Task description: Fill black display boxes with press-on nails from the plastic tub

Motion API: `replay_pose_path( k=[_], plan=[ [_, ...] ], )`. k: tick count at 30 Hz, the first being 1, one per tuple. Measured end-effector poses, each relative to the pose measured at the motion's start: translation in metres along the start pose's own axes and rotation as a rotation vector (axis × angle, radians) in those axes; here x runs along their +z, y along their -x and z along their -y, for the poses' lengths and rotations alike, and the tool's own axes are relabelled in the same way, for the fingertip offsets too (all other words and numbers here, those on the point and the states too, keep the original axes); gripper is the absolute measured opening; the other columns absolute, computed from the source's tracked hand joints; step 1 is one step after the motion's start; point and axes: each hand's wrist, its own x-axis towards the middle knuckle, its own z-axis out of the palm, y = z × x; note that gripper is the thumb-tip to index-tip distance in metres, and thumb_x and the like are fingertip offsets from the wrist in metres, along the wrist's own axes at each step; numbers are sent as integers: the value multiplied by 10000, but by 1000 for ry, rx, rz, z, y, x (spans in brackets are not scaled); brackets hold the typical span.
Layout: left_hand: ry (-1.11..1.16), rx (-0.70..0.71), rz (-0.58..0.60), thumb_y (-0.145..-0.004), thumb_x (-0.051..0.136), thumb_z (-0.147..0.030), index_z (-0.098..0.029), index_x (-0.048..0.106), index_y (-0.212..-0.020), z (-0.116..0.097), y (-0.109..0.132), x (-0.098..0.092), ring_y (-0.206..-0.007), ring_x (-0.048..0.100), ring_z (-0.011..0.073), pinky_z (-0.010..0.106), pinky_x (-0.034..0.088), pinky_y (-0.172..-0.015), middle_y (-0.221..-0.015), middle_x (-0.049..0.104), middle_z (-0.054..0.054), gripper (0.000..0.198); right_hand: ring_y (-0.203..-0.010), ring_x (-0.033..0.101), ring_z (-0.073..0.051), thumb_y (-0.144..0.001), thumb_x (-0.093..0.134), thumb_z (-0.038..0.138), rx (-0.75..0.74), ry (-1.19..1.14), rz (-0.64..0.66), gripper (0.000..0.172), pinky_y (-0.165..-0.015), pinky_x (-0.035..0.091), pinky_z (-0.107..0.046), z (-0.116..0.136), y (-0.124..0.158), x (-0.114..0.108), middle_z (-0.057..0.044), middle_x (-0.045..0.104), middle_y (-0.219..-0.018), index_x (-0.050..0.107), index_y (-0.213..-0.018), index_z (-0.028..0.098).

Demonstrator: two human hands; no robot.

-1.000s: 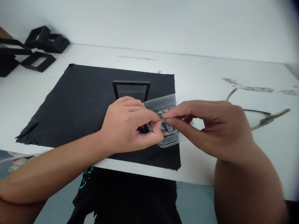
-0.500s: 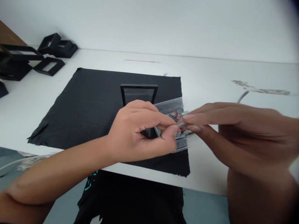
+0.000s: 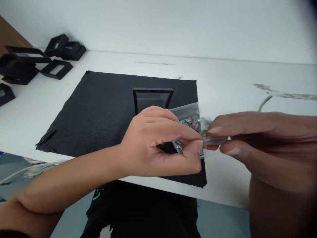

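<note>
My left hand (image 3: 162, 142) pinching a clear bag (image 3: 184, 110) of shiny bits (image 3: 192, 122), bag between my hands, my right hand (image 3: 269, 130) at its other side, can't tell if gripping, black frame (image 3: 153, 99) just past my left, black cloth (image 3: 99, 112) underneath.

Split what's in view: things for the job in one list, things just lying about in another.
For the job, it seems:
small clear piece between left hand and right hand
clear packet with coloured pieces
upright-looking black frame
black cloth

Apparently lying about:
black box frames, far left
pale cable, lower left
</note>
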Motion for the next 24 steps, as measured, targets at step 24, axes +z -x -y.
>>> replay_pose_path(
  k=[24],
  plan=[
    [-191,122,-10,-788,621,-175,-253,687,-718,4,-2,-2,-582,660,104,256,548,-626,-569,679,-76,124,-721,682,-180,-891,711,365,26,14,29,167,-578,533,-366,0,0,-7,0,745,-836,766,-1048,355]
  ],
)
